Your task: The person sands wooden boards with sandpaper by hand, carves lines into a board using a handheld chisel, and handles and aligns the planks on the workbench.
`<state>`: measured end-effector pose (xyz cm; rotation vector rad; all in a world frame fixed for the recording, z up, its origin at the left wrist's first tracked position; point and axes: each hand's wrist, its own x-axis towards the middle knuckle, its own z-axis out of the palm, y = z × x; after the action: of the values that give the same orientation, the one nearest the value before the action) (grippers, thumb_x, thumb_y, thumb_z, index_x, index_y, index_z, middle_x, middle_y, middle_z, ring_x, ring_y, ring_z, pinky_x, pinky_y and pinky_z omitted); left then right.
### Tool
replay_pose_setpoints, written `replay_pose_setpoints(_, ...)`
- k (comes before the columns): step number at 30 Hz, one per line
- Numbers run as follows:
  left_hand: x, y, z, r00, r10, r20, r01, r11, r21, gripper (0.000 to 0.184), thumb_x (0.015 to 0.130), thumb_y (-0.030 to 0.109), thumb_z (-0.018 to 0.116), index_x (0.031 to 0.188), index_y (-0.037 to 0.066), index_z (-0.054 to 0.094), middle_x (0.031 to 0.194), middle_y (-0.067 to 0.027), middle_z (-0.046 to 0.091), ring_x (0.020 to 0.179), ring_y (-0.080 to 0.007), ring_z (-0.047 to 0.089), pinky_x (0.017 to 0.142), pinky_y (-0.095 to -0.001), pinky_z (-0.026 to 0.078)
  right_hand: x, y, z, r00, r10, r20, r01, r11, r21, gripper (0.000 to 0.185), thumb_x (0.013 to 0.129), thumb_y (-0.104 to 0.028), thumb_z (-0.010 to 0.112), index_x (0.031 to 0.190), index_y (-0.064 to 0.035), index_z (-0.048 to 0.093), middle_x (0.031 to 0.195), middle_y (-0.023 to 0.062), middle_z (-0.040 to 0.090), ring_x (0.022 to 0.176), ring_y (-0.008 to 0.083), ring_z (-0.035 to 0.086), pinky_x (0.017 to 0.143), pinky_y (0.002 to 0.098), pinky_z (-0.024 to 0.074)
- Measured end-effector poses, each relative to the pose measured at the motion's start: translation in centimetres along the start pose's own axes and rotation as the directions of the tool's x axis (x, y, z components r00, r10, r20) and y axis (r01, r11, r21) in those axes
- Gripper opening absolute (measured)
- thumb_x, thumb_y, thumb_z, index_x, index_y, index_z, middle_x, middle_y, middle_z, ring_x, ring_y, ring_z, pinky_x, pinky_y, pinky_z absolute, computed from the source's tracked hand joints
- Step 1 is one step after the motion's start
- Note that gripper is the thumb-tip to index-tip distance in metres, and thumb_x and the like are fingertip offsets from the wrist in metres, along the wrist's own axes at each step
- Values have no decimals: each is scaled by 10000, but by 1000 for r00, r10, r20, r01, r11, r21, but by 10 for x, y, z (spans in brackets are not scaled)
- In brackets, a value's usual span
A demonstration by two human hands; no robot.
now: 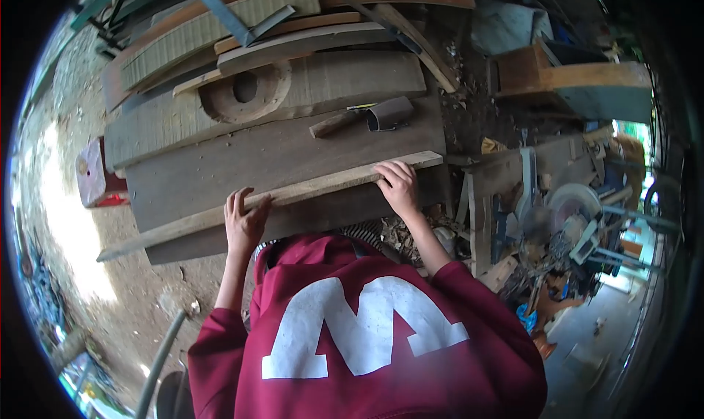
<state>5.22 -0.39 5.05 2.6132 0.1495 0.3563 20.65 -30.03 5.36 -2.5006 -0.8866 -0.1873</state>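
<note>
A long, narrow wooden strip (315,186) lies slantwise across the front of a dark board on the workbench (242,157). My left hand (246,217) is on the strip left of its middle, thumb and fingers bent around its edge. Toward the strip's right end, my right hand (398,186) grips it, fingers over the top. Beyond the strip, a wooden-handled tool (337,123) lies beside a dark curved piece (391,114). A plank (323,89) with a round wooden piece (246,90) on it rests further back.
More planks (220,30) and a metal bar (216,10) are stacked at the back. A red box (99,173) stands left of the bench. On the right are a machine with a round disc (572,206), wood scraps and a wooden frame (480,228).
</note>
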Motion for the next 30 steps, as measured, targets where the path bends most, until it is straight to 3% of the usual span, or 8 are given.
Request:
replay_pose_setpoints(5, -20, 12, 1, 989, -81, 127, 82, 997, -4, 194, 659, 223, 690, 844, 167, 681, 1257, -144, 369, 1179, -336, 313, 940, -438, 273, -27, -11, -21, 977, 70, 202, -95, 989, 115, 195, 670, -97, 660, 847, -35, 605, 860, 64, 587, 849, 239, 540, 752, 323, 437)
replay_pose_setpoints(9, -20, 14, 23, 995, -98, -25, 100, 993, 67, 186, 692, 256, 671, 862, 180, 668, 1345, -151, 274, 1228, -352, 239, 967, -437, 222, -46, 5, -27, 973, 230, 35, -231, 972, 37, 138, 726, -100, 629, 843, -28, 612, 846, 85, 591, 814, 255, 549, 739, 333, 436)
replay_pose_setpoints(12, -17, 12, 38, 991, -122, -51, 126, 989, 76, 244, 715, 245, 653, 954, 197, 641, 1355, -149, 253, 1231, -355, 234, 968, -441, 217, -51, 29, -42, 872, 465, -154, -463, 885, 47, 147, 726, -60, 616, 871, -35, 613, 854, 95, 593, 813, 264, 552, 731, 332, 432)
replay_pose_setpoints(16, -20, 6, 47, 992, -124, -9, 123, 974, 188, 440, 741, 327, 614, 1149, 194, 513, 1353, -172, 232, 1234, -358, 226, 961, -472, 203, -63, 65, -51, 656, 743, -134, -710, 667, 223, 206, 730, -43, 616, 935, -26, 605, 891, 89, 588, 805, 207, 562, 679, 311, 451)
replay_pose_setpoints(19, -22, 1, 48, 994, -105, -24, 108, 980, 165, 484, 748, 350, 599, 1182, 176, 474, 1346, -180, 235, 1231, -359, 228, 955, -476, 200, -76, 92, -46, 724, 675, -138, -675, 736, 58, 222, 732, -90, 636, 937, -10, 610, 865, 101, 607, 764, 210, 576, 661, 316, 456)
replay_pose_setpoints(22, -20, 1, 45, 994, -106, 1, 105, 984, 144, 469, 746, 340, 603, 1166, 166, 485, 1339, -177, 250, 1228, -354, 236, 955, -470, 195, -82, 100, -42, 584, 812, -4, -811, 584, 45, 255, 729, -151, 652, 926, 8, 615, 816, 123, 625, 716, 220, 586, 672, 318, 458)
replay_pose_setpoints(28, -17, 3, 47, 993, -113, -36, 118, 972, 205, 456, 735, 344, 609, 1139, 162, 500, 1327, -175, 276, 1226, -347, 242, 966, -465, 173, -77, 104, -38, 609, 791, 54, -783, 588, 205, 292, 754, -198, 640, 891, 58, 604, 745, 105, 619, 660, 176, 547, 634, 282, 424)
replay_pose_setpoints(30, -16, 5, 46, 992, -121, -38, 126, 974, 186, 452, 734, 344, 608, 1134, 162, 504, 1327, -174, 277, 1226, -347, 242, 966, -466, 172, -61, 91, -45, 662, 742, 107, -743, 668, -36, 265, 766, -198, 628, 830, 58, 602, 698, 66, 601, 629, 135, 504, 591, 263, 392)
